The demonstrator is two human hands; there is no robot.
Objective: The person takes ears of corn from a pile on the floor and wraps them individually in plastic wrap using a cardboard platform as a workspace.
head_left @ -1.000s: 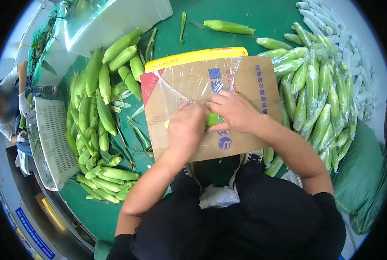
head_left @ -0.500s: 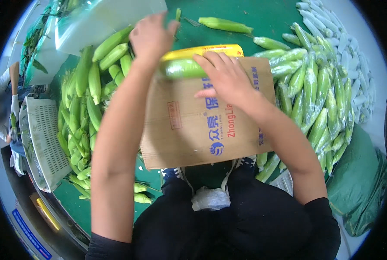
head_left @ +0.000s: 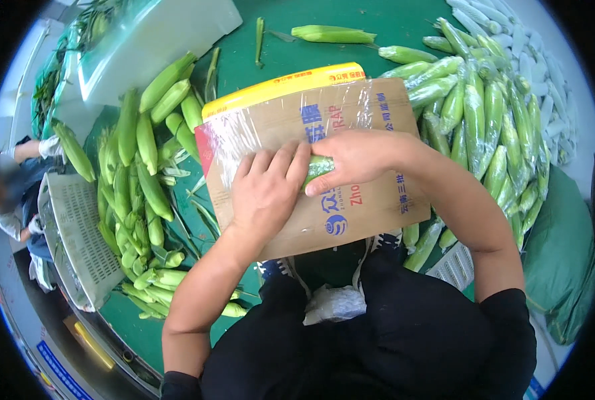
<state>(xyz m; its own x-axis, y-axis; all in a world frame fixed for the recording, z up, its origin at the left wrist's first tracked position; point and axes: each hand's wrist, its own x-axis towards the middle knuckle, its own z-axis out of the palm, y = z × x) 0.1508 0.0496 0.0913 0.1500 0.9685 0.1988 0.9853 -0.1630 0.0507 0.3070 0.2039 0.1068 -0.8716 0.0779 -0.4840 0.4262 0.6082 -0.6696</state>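
An ear of corn [head_left: 319, 168] with green husk lies on a cardboard box [head_left: 377, 207], mostly covered by my hands. My right hand [head_left: 361, 159] grips its right end between thumb and fingers. Over the rest of it curve the fingers of my left hand [head_left: 267, 187], close together. Clear cling film [head_left: 244, 137] stretches across the box top from a yellow-wrapped roll [head_left: 287, 83] along the far edge. How far the film wraps the corn is hidden under my hands.
Unwrapped corn [head_left: 127, 173] is piled on the green surface at left, beside a white plastic basket [head_left: 87, 240]. Film-wrapped corn [head_left: 487, 127] is heaped at right, before pale wrapped pieces [head_left: 537, 73]. A translucent bin [head_left: 171, 40] stands far left. Another person [head_left: 24, 180] works beyond the basket.
My left hand has come down from beyond the roll onto the corn. The corn and my right hand have moved nearer to me. Film now lies stretched across the box.
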